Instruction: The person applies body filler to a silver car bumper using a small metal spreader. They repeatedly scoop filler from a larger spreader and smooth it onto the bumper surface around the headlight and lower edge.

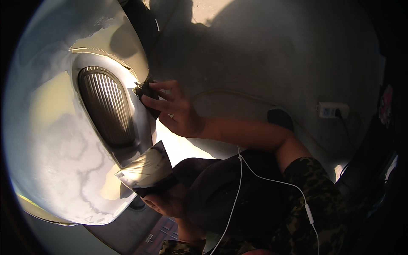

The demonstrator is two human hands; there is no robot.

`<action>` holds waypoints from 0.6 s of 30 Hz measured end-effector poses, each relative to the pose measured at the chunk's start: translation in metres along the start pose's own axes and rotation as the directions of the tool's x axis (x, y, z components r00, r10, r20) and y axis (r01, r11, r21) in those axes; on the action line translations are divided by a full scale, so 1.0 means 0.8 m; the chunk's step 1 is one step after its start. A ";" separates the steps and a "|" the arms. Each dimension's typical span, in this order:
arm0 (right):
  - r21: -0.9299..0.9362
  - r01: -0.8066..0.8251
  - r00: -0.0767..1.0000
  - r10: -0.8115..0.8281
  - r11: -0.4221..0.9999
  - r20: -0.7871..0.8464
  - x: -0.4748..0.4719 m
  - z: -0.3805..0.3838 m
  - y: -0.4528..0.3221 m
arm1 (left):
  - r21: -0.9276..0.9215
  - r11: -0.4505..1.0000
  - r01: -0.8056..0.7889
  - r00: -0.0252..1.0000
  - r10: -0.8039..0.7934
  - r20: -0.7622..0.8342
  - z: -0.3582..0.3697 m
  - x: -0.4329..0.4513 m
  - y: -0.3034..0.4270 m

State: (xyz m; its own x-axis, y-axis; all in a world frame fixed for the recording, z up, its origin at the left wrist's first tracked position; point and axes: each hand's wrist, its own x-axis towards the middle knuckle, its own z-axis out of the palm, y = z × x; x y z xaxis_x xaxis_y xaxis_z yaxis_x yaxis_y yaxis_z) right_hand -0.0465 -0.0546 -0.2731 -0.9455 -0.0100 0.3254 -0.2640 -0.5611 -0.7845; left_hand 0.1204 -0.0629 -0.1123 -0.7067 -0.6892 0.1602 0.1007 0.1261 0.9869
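A pale painted vehicle body panel [92,178], likely a bumper, curves along the left, with dull grey areas and cream filler patches [52,98]. Set into it is an oval recess with a dark ribbed grille [106,108]. My right hand [178,110] pinches a thin dark spreader [149,97], whose tip, flecked with cream paste, meets the panel's edge beside the recess. Lower down, my left hand [165,200] holds a dark flat plate [148,170] smeared with cream paste, close to the panel. The left fingers are partly hidden beneath the plate.
On the grey floor [242,63] at right lies a white power strip [333,110] with a black plug in it. A cable [229,91] crosses the floor. A dark shoe [280,118] shows behind my right forearm. White earphone wires [236,197] hang before my body.
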 end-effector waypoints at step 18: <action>0.022 -0.181 0.973 0.182 0.983 -0.142 0.072 -0.022 -0.026 | 0.042 0.999 0.001 0.999 0.001 -0.044 0.006 0.006 0.002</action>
State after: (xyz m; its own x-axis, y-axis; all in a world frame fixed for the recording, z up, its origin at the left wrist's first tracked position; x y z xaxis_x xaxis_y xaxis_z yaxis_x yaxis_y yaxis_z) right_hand -0.0985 -0.0286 -0.2474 -0.9951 0.0060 0.0986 -0.0846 -0.5682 -0.8185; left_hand 0.1138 -0.0622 -0.1102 -0.6748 -0.7201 0.1615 0.0705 0.1549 0.9854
